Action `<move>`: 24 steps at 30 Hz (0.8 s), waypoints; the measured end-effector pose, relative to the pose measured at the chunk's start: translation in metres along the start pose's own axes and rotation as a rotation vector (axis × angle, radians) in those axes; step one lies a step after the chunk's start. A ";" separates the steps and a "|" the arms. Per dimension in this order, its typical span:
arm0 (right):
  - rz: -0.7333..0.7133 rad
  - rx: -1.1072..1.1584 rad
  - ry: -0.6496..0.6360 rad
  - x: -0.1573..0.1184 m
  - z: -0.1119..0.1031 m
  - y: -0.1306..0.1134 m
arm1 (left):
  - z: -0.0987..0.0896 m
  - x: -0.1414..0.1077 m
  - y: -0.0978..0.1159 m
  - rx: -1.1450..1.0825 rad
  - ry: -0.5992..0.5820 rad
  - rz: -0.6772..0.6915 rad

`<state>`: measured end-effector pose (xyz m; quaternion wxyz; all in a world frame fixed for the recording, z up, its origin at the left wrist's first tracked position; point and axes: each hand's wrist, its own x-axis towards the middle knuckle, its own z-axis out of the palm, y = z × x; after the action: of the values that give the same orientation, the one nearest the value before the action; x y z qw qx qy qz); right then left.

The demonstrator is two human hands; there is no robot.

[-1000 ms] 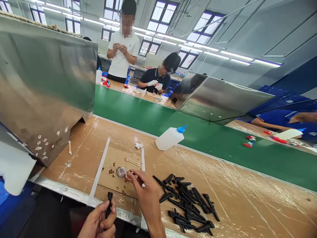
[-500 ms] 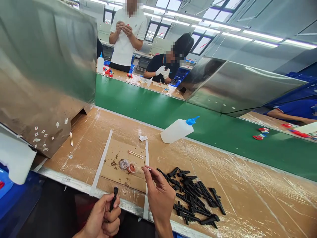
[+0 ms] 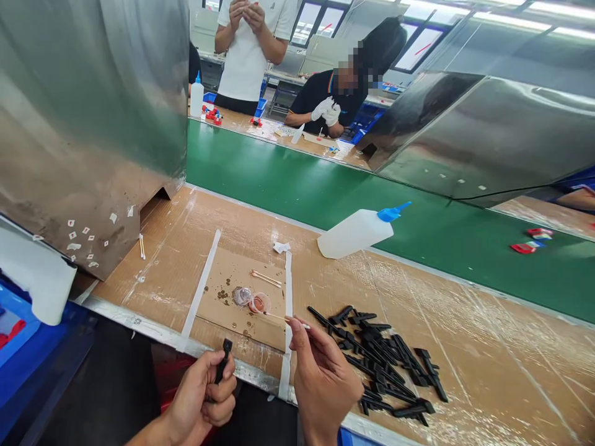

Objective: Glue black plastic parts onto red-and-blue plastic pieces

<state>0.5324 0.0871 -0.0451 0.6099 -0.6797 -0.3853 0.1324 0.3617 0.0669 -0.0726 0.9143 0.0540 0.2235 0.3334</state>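
Note:
My left hand [image 3: 211, 390] is closed around a black plastic part [image 3: 225, 356], its squarish head sticking up above the thumb. Between thumb and fingertips my right hand [image 3: 325, 371] pinches a cotton swab [image 3: 277, 317], whose dark tip points left at the near rim of a small clear cup with copper-coloured liquid [image 3: 259, 303]. Whether the tip touches the cup I cannot tell. Beside that cup stands another small clear container [image 3: 242, 297]. Two more swabs [image 3: 266, 279] lie behind them on a stained cardboard sheet [image 3: 232, 263]. Right of my right hand lies a pile of similar black parts [image 3: 385, 353].
A white squeeze bottle with a blue nozzle [image 3: 356, 234] stands tilted in view by the green belt [image 3: 279, 173]. Metal panels [image 3: 93, 124] rise at left and far right. Across the belt, one person stands and another in white gloves [image 3: 325, 111] bends over the bench.
The view has tilted downward and shifted, so the bench sits differently in frame. The swab's tip has moved from inside the cup to its near rim. Both hands keep their holds.

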 end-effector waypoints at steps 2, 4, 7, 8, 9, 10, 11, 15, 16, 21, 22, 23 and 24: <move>0.010 -0.006 -0.009 -0.009 -0.005 -0.003 | 0.001 -0.001 0.000 -0.004 0.002 -0.003; -0.010 -0.007 -0.041 -0.019 -0.008 -0.007 | 0.003 -0.001 0.001 -0.006 0.005 -0.010; -0.074 0.023 -0.088 -0.035 -0.009 -0.010 | 0.005 -0.002 0.003 -0.006 0.013 -0.021; -0.088 0.036 -0.107 -0.039 -0.009 -0.011 | 0.006 -0.002 0.004 -0.007 0.011 -0.022; -0.098 0.047 -0.124 -0.042 -0.008 -0.011 | 0.006 -0.002 0.004 -0.008 0.009 -0.020; -0.102 0.052 -0.147 -0.045 -0.008 -0.010 | 0.005 -0.002 0.004 -0.009 0.005 -0.016; -0.104 0.050 -0.177 -0.048 -0.007 -0.009 | 0.005 -0.001 0.003 -0.010 0.000 -0.012; -0.124 0.026 -0.226 -0.053 -0.005 -0.002 | 0.003 0.000 0.002 -0.003 -0.003 -0.005; -0.129 0.021 -0.224 -0.054 -0.005 0.000 | 0.003 0.000 0.002 0.001 -0.003 -0.004; -0.156 0.000 -0.272 -0.055 -0.003 0.003 | 0.007 -0.001 0.003 0.026 0.017 -0.008; -0.166 -0.011 -0.272 -0.054 -0.003 0.002 | 0.008 -0.001 0.003 0.033 0.026 -0.010; -0.178 -0.026 -0.271 -0.054 -0.002 0.000 | 0.009 -0.001 0.003 0.040 0.035 -0.008; -0.202 -0.044 -0.273 -0.054 -0.002 -0.003 | 0.010 -0.001 0.003 0.051 0.047 -0.005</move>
<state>0.4967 0.0490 -0.0578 0.5470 -0.6264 -0.5338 0.1532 0.3637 0.0690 -0.0630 0.9079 0.0691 0.2535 0.3266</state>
